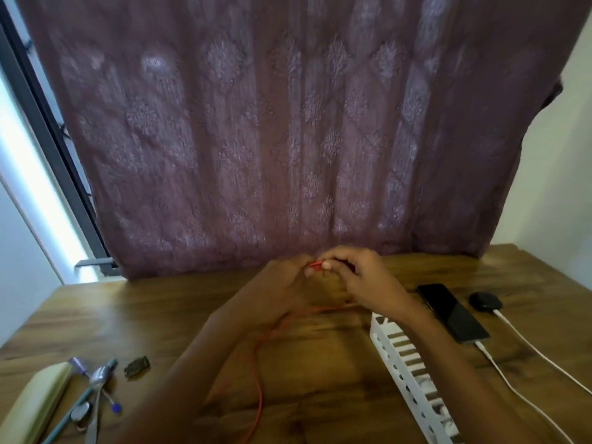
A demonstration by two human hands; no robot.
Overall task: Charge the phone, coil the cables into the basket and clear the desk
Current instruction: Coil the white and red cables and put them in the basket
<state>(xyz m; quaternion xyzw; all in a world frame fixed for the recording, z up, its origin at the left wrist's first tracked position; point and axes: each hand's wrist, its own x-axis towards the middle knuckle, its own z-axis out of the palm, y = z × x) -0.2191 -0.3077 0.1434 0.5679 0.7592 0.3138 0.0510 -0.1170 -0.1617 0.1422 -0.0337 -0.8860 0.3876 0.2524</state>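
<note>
Here, left hand (288, 283) and right hand (365, 277) both pinch red cable (260, 395) over desk (320, 379); phone (451, 312) beside basket (392, 360).

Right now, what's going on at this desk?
A person is pinching one end of a red cable with the left hand and right hand, near the far side of the desk. The rest of it trails loose toward them. The phone lies to the right with a white cable plugged in, and a white basket sits beside it. Pens and a spoon lie at the left.
</note>
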